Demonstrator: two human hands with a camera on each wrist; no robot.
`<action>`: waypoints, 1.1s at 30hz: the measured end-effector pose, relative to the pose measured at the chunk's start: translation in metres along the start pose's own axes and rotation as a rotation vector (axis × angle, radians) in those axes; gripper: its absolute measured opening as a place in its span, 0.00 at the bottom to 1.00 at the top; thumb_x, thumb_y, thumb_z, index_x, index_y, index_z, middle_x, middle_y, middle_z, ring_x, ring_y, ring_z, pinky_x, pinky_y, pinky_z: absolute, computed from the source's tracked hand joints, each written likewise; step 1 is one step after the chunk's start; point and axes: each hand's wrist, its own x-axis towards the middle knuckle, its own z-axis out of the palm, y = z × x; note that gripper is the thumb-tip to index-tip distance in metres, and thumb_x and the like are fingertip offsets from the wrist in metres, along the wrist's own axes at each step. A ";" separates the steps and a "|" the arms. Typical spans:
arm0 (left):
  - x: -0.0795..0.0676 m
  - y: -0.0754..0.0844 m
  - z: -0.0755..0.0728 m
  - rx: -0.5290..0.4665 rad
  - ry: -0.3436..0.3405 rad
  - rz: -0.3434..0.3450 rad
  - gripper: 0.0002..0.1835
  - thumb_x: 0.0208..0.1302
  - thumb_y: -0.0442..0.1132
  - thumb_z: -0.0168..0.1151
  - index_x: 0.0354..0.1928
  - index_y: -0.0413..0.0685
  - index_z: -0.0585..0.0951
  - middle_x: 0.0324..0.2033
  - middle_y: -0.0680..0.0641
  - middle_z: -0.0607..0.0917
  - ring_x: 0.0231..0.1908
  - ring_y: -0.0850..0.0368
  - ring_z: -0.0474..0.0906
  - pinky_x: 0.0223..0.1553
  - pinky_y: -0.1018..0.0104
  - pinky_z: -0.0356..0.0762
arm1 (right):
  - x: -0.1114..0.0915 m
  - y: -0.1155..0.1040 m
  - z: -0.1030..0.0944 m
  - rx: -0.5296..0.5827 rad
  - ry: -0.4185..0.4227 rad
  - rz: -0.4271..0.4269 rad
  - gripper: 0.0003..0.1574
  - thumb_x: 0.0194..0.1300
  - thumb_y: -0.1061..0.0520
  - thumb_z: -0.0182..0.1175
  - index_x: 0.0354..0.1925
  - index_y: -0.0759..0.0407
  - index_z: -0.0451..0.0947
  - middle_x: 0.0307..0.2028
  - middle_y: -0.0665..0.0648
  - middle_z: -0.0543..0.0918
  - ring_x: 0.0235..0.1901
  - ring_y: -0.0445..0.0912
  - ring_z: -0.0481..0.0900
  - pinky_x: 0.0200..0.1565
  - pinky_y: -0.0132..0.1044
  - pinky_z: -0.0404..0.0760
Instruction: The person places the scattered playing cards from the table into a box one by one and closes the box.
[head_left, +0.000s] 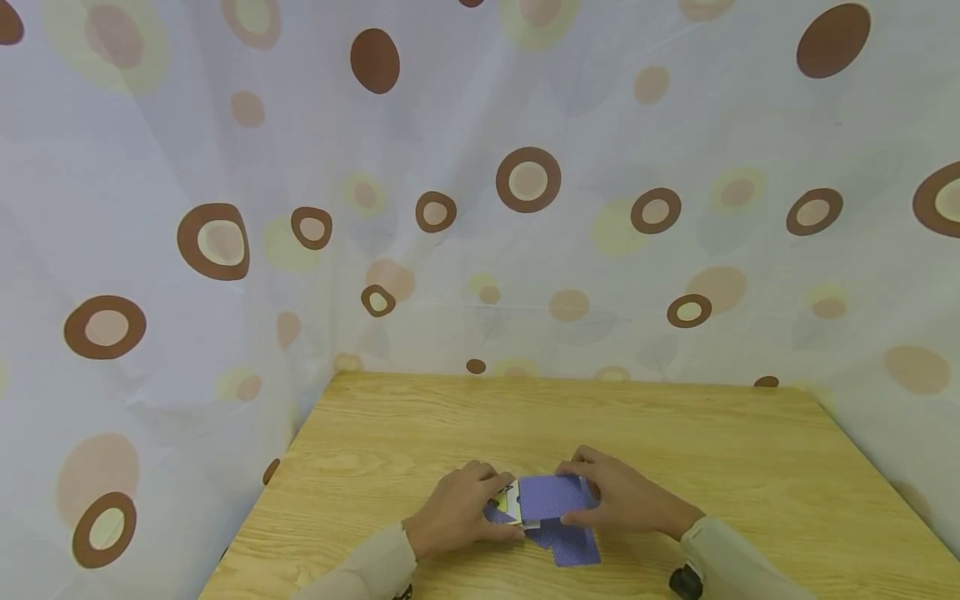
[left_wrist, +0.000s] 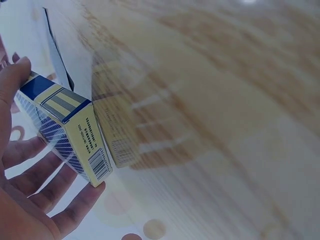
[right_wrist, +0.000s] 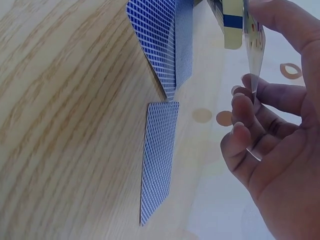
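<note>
My left hand (head_left: 465,510) grips a playing card box (left_wrist: 75,135), thumb on one edge and fingers along the other. The box is cream and blue, with a barcode on the end that faces the left wrist camera. Between thumb and fingers, my right hand (head_left: 628,497) holds a blue-backed playing card (head_left: 551,497) right at the box's other end. In the right wrist view that held card (right_wrist: 255,47) appears nearly edge-on beside the box (right_wrist: 233,25). Below the hands, several more blue-backed cards (head_left: 576,546) lie on the table.
The wood-grain table (head_left: 420,417) reflects the box on its glossy surface. Behind it and along both sides hangs a pale curtain (head_left: 465,258) with brown and yellow spots. A dark band (head_left: 686,581) sits at my right wrist.
</note>
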 end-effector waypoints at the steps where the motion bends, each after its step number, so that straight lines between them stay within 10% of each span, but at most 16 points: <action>1: 0.000 0.000 0.000 0.002 0.000 0.002 0.42 0.59 0.73 0.65 0.65 0.50 0.81 0.49 0.52 0.83 0.48 0.62 0.77 0.40 0.72 0.75 | 0.000 0.000 0.000 0.002 -0.003 0.000 0.37 0.64 0.36 0.71 0.63 0.53 0.79 0.45 0.47 0.72 0.33 0.39 0.70 0.32 0.31 0.74; 33: 0.003 0.000 0.006 0.028 0.045 0.066 0.41 0.61 0.74 0.63 0.63 0.49 0.83 0.48 0.52 0.84 0.48 0.61 0.79 0.39 0.76 0.76 | 0.028 -0.022 0.022 -0.097 -0.009 -0.059 0.44 0.61 0.27 0.68 0.62 0.55 0.80 0.45 0.44 0.71 0.35 0.37 0.71 0.36 0.30 0.75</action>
